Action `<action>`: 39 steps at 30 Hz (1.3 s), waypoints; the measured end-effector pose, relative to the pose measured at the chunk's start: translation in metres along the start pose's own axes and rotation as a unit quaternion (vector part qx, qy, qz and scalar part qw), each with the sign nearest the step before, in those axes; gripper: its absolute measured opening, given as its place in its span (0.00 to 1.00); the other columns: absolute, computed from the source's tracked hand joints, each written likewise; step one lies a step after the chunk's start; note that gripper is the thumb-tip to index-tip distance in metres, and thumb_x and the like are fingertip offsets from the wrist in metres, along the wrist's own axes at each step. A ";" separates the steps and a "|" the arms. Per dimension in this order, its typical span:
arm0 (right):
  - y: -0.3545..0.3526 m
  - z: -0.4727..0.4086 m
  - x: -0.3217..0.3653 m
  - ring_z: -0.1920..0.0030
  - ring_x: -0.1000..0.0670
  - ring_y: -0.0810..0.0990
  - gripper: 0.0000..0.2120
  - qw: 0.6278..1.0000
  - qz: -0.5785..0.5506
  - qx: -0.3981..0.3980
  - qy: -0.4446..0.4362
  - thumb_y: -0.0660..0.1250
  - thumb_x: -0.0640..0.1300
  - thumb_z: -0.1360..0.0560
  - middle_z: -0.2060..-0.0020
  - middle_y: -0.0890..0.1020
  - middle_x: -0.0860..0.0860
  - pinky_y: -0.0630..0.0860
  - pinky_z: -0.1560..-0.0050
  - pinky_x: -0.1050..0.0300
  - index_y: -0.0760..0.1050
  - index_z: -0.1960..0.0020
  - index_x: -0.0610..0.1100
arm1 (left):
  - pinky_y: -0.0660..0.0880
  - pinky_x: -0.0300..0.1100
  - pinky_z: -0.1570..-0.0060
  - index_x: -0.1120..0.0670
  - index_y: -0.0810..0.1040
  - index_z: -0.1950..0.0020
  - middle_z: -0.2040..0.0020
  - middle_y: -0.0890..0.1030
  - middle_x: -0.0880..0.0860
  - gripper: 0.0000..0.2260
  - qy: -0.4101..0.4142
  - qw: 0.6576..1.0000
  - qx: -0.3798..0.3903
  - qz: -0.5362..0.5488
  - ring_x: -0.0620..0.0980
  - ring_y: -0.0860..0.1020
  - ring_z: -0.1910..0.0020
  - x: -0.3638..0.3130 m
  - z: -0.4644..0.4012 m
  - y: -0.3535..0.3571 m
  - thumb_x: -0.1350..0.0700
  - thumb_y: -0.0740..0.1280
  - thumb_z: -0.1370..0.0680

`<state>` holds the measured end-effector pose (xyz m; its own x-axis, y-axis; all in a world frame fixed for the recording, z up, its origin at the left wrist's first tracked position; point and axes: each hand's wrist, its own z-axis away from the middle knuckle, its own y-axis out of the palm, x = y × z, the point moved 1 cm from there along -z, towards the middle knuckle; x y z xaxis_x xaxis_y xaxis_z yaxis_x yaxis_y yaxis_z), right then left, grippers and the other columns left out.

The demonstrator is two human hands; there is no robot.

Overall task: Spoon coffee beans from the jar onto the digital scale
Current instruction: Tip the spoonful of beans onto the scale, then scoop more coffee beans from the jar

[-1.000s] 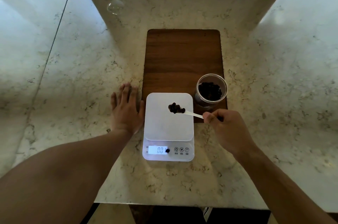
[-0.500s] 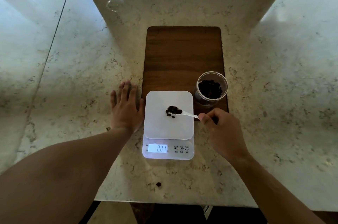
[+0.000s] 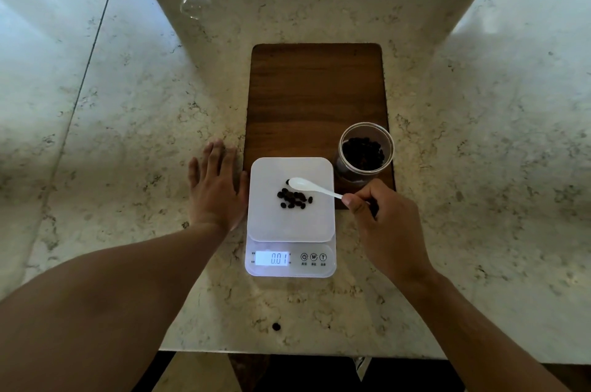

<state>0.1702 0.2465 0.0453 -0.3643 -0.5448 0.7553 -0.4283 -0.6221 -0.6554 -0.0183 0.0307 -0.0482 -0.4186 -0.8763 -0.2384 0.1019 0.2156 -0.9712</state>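
A white digital scale (image 3: 271,222) sits at the near end of a wooden board; its display reads 0.01. Several dark coffee beans (image 3: 294,199) lie in a small pile on its platform. My right hand (image 3: 382,223) pinches the handle of a small white spoon (image 3: 308,184), whose empty bowl hovers just above the pile. A clear glass jar (image 3: 365,152) with coffee beans inside stands on the board, right of the scale. My left hand (image 3: 216,187) lies flat on the counter, fingers apart, touching the scale's left side.
The dark wooden board (image 3: 316,91) stretches away behind the scale on a marble counter (image 3: 128,97). One stray bean (image 3: 276,326) lies near the counter's front edge. A clear glass lid or bowl (image 3: 193,4) rests far back left.
The spoon tipped and its beans dropped onto the scale platform; the spoon bowl is now empty. One bean rolled off the scale to the counter's front edge.
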 end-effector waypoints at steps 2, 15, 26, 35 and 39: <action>-0.004 -0.002 0.003 0.72 0.57 0.72 0.10 1.000 0.003 -0.015 -0.010 0.69 0.49 0.23 0.73 0.73 0.60 0.62 0.71 0.67 0.77 0.61 0.45 | 0.43 0.55 0.23 0.53 0.59 0.22 0.20 0.56 0.56 0.28 0.000 1.000 0.000 -0.001 0.52 0.49 0.20 0.000 0.000 0.000 0.42 0.49 0.20; -0.066 -0.036 -0.011 0.73 0.49 0.72 0.10 0.983 0.122 -0.133 -0.037 0.70 0.43 0.23 0.72 0.75 0.51 0.64 0.71 0.62 0.77 0.61 0.40 | 0.44 0.55 0.24 0.52 0.59 0.22 0.20 0.57 0.56 0.28 0.005 1.000 -0.005 -0.008 0.52 0.48 0.20 0.004 0.000 0.006 0.42 0.48 0.20; -0.051 -0.046 -0.004 0.74 0.50 0.68 0.11 0.972 0.211 -0.064 -0.076 0.68 0.42 0.23 0.70 0.71 0.53 0.59 0.73 0.62 0.72 0.62 0.42 | 0.44 0.56 0.24 0.53 0.59 0.23 0.20 0.57 0.56 0.27 0.002 1.000 -0.002 -0.005 0.52 0.49 0.20 0.004 -0.001 0.006 0.42 0.49 0.20; -0.069 -0.050 0.006 0.75 0.51 0.66 0.12 0.965 0.239 -0.066 -0.083 0.70 0.43 0.24 0.72 0.71 0.52 0.56 0.73 0.65 0.72 0.64 0.41 | 0.44 0.55 0.24 0.53 0.60 0.23 0.20 0.57 0.55 0.28 0.001 1.000 -0.003 -0.002 0.52 0.49 0.20 0.003 0.000 0.006 0.42 0.49 0.20; -0.067 -0.057 0.009 0.73 0.48 0.70 0.10 0.956 0.280 -0.052 -0.069 0.69 0.43 0.23 0.71 0.74 0.50 0.62 0.69 0.59 0.74 0.62 0.40 | 0.45 0.56 0.24 0.52 0.61 0.23 0.20 0.58 0.55 0.28 0.002 1.000 -0.004 -0.002 0.53 0.50 0.20 0.002 -0.001 0.004 0.42 0.49 0.20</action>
<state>0.1478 0.3151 0.0963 -0.4520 -0.8492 0.2729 -0.2804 -0.1551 -0.9473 -0.0193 0.0301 -0.0529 -0.4217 -0.8756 -0.2355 0.0929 0.2166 -0.9718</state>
